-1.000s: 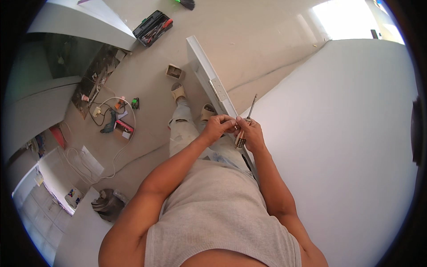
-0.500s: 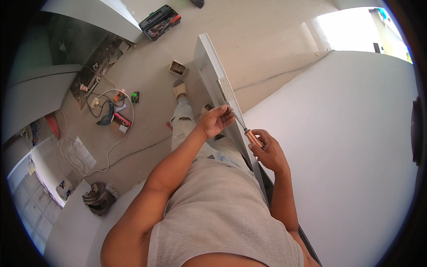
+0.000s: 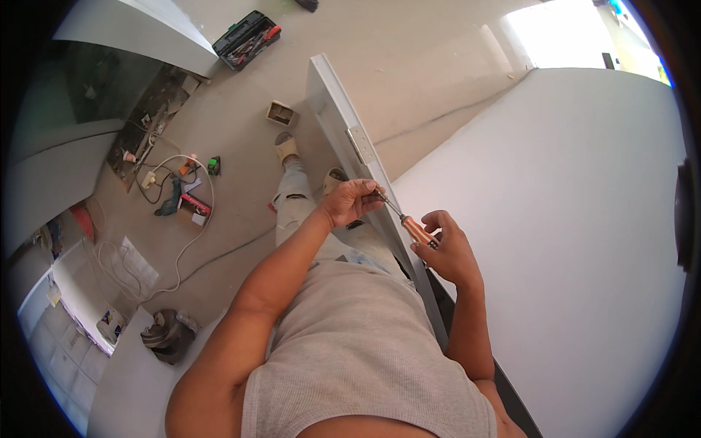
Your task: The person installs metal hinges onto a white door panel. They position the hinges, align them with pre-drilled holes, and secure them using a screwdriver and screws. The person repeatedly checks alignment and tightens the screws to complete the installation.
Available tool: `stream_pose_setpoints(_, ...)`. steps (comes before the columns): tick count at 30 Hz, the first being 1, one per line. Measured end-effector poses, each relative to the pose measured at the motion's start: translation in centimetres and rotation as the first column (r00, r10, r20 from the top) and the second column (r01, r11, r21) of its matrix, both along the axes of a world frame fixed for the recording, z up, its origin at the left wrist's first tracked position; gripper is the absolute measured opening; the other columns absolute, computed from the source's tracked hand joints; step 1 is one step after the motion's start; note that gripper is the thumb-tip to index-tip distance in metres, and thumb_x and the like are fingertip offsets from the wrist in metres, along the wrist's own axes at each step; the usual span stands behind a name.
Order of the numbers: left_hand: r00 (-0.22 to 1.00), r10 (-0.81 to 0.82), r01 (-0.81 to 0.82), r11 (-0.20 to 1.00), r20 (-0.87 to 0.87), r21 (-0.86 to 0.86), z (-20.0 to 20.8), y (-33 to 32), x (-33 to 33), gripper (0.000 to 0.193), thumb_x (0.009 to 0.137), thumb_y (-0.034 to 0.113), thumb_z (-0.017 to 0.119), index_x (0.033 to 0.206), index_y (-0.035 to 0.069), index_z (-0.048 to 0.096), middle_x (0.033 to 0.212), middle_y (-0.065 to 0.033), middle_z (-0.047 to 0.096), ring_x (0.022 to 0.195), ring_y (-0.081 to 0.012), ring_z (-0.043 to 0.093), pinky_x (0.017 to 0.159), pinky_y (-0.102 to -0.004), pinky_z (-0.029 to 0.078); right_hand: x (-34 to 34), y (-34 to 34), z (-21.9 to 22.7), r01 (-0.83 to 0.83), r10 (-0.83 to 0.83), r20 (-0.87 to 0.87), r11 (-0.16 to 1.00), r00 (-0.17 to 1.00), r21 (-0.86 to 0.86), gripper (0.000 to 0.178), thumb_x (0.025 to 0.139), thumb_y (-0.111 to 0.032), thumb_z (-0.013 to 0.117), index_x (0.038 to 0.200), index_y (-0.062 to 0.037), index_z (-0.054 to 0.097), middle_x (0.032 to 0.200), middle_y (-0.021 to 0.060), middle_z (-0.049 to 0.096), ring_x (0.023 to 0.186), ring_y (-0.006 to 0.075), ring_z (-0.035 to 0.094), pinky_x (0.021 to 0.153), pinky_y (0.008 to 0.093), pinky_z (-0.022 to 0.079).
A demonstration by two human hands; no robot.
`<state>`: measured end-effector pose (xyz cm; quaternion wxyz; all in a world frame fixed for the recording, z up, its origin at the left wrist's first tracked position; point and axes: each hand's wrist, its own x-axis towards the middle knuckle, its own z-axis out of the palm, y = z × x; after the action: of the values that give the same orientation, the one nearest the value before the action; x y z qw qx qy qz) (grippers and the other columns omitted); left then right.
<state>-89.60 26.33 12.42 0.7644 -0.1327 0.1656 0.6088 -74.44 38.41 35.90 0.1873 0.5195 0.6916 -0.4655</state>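
A screwdriver (image 3: pixel 416 229) with an orange-and-pale striped handle lies slantwise between my hands, its shaft pointing up and left. My right hand (image 3: pixel 456 252) is closed around the handle end, with the index finger lifted off it. At the tip end my left hand (image 3: pixel 346 204) is closed in a pinch; anything small between its fingertips is too hidden to make out. Both hands are over the narrow edge of an upright white door panel (image 3: pixel 334 89). A metal plate with holes (image 3: pixel 360 144) is set on that edge, just beyond my left hand.
A large white surface (image 3: pixel 569 241) fills the right side. On the floor are an open toolbox (image 3: pixel 247 40), a small box (image 3: pixel 281 114), a green-and-black device (image 3: pixel 214 166), a red-and-white carton (image 3: pixel 193 212) and a white cable (image 3: pixel 212 191). A dark bag (image 3: pixel 168 336) sits at lower left.
My right hand has loosened and its index finger has lifted, so more of the striped handle shows. My left hand stays at the tip. The whole view has shifted slightly.
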Motion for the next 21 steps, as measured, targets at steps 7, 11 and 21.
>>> stream_pose_setpoints(7,0.997,0.074,-0.077,0.953,-0.024,-0.292,0.7,2.0,2.2,0.023,0.1,0.025,0.06,0.102,0.003,0.067,0.097,-0.0057,0.07,0.09,-0.016,0.069,0.084,-0.0285,0.059,-0.3,-0.8,-0.1,0.025,0.045,-0.245,0.961,0.968,0.275,0.021,0.082,-0.006,0.07,0.101,0.0014,0.064,0.101,0.0158,0.065,0.092,0.0323,0.066,0.083,0.038,0.052)
stream_pose_setpoints(11,0.997,-0.012,-0.02,0.907,-0.073,-0.421,0.5,2.9,3.1,0.022,0.099,0.026,0.061,0.101,0.004,0.067,0.095,-0.0056,0.071,0.087,-0.0151,0.069,0.083,-0.0286,0.06,0.8,-1.3,-2.3,0.099,0.001,-0.304,0.944,0.953,0.313,0.02,0.085,-0.005,0.068,0.103,0.0018,0.064,0.103,0.0156,0.066,0.087,0.0291,0.066,0.081,0.0351,0.053)
stream_pose_setpoints(21,0.992,-0.005,-0.036,0.945,-0.124,-0.325,1.3,2.0,0.3,0.027,0.095,0.031,0.066,0.104,0.005,0.065,0.104,-0.0081,0.072,0.095,-0.0151,0.069,0.086,-0.0266,0.06,5.6,-2.9,-7.8,0.602,-0.701,-0.427,0.711,0.572,-0.362,0.026,0.091,-0.01,0.067,0.112,0.0061,0.063,0.099,0.0136,0.066,0.082,0.0159,0.065,0.071,0.0302,0.057)
